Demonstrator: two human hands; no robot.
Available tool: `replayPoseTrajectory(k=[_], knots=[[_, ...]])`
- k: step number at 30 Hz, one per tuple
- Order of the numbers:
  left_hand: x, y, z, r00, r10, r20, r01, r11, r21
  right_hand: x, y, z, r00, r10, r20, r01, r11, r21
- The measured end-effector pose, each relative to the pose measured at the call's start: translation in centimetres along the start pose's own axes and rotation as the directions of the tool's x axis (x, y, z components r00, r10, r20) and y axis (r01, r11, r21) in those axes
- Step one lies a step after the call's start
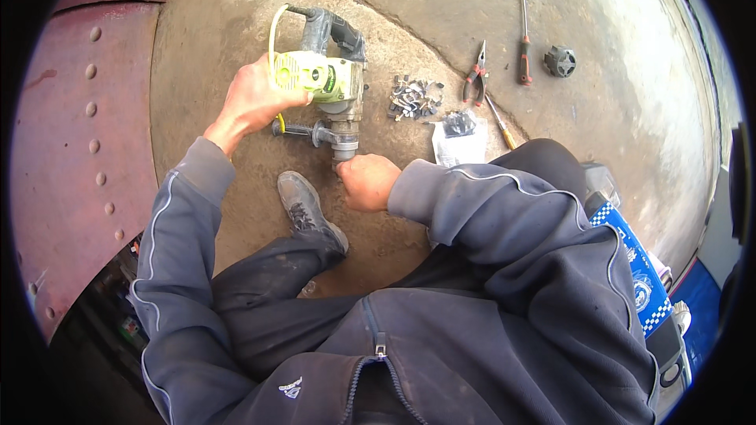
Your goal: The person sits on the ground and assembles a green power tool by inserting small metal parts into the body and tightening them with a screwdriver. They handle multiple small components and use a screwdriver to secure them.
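A green and grey rotary hammer drill [340, 83] is in front of me over the concrete floor, its rear handle pointing away and its chuck end toward me. My left hand [256, 96] is wrapped round the green motor housing from the left. Low on the tool, my right hand [368, 182] has its fingers closed round the chuck tip, which they partly hide. A dark side handle [298, 131] juts left from the collar. The pale green cord [273, 35] loops from the rear grip past my left hand.
Right of the drill lie a heap of small metal pieces [415, 98], red-handled pliers [476, 83], a screwdriver [525, 59], a yellow-handled screwdriver [501, 123], a plastic bag [460, 146] and a round grey part [561, 61]. A riveted red metal panel [63, 149] stands at left.
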State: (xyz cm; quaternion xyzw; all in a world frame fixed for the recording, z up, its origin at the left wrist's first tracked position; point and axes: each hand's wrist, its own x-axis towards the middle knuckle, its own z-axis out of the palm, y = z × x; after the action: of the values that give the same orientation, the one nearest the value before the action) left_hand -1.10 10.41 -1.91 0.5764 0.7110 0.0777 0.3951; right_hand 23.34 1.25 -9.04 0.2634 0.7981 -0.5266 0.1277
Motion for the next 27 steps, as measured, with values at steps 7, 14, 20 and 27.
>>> replayPoseTrajectory(k=[7, 14, 20, 27], knots=[[-0.5, -0.9, 0.2, 0.999, 0.026, -0.026, -0.028, 0.993, -0.111, 0.6, -0.2, 0.4, 1.000, -0.009, 0.006, 0.010, 0.999, -0.033], [2.6, -3.8, -4.4, 0.995, 0.066, 0.074, -0.040, 0.951, -0.308, 0.4, -0.6, -0.9, 0.993, 0.036, 0.114, -0.030, 0.998, -0.052], [4.7, -4.8, -7.0, 0.982, -0.040, 0.185, 0.068, 0.987, -0.144, 2.0, 7.3, -1.6, 0.927, 0.369, -0.064, -0.370, 0.929, -0.009], [5.3, -5.8, -7.3, 0.978, 0.027, 0.207, 0.045, 0.939, -0.340, 9.4, 10.2, 1.8, 0.799, 0.277, -0.534, -0.287, 0.956, 0.067]])
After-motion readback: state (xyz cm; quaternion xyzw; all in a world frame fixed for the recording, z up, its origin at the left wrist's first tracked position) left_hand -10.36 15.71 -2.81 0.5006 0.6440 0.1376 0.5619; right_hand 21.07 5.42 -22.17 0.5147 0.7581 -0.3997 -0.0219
